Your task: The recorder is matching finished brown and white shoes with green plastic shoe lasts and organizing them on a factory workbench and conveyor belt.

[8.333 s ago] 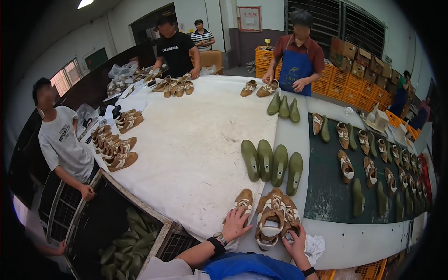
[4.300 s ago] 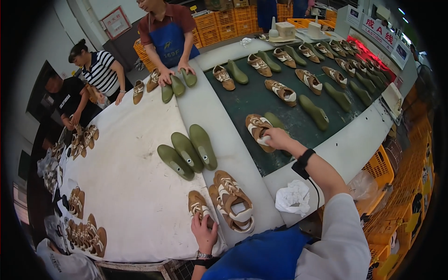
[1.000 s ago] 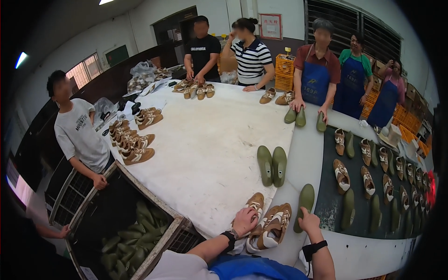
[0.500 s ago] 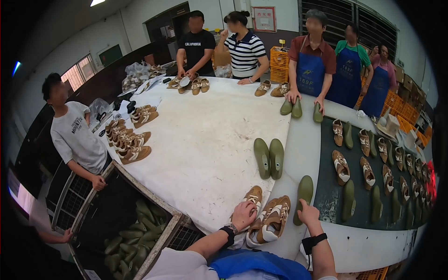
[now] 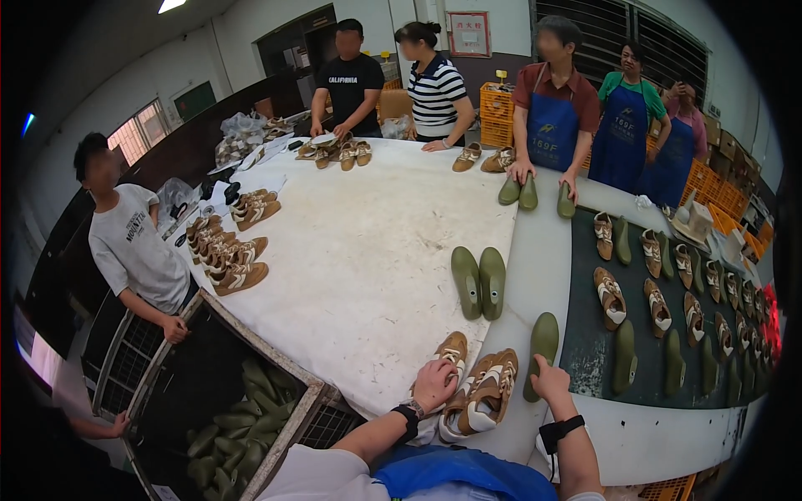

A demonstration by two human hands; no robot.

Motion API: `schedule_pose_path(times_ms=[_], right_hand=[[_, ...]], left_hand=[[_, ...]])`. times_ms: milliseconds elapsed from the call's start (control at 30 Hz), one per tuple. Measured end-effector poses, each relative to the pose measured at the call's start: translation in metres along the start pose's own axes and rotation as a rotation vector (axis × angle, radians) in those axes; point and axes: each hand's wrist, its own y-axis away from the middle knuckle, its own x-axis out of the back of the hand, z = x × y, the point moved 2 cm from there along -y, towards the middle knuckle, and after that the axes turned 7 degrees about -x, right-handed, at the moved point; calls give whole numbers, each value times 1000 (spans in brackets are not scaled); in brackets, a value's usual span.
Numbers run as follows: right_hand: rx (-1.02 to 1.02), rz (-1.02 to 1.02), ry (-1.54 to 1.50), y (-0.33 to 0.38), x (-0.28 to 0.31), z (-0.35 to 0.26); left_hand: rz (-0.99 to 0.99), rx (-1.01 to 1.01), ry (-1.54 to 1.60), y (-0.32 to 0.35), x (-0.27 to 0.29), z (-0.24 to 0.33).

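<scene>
While the left hand [image 5: 435,384] rests on a tan shoe [image 5: 451,351] at the near edge of the counter [image 5: 359,250], its fingers curl loosely over the heel without closing. The right hand [image 5: 550,380] sits at three o'clock from it, fingers folded against the heel end of an olive green shoe last [image 5: 542,349], touching rather than lifting. Between the two hands lies a pair of tan and white shoes [image 5: 484,401]. Two more green lasts [image 5: 479,281] stand side by side at twelve o'clock from the hands. At one o'clock, a dark conveyor belt [image 5: 585,334] carries rows of shoes and lasts. Several people stand around the counter's far side.
</scene>
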Motion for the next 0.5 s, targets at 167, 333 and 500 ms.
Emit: schedule_pose_path(times_ms=[167, 333, 500], right_hand=[[-2, 1, -4, -2, -2, 0], [0, 7, -13, -2, -3, 1], [-4, 4, -5, -3, -3, 1]], left_hand=[[2, 5, 2, 1, -1, -2], [38, -18, -15, 0, -2, -1], [42, -22, -14, 0, -2, -1]])
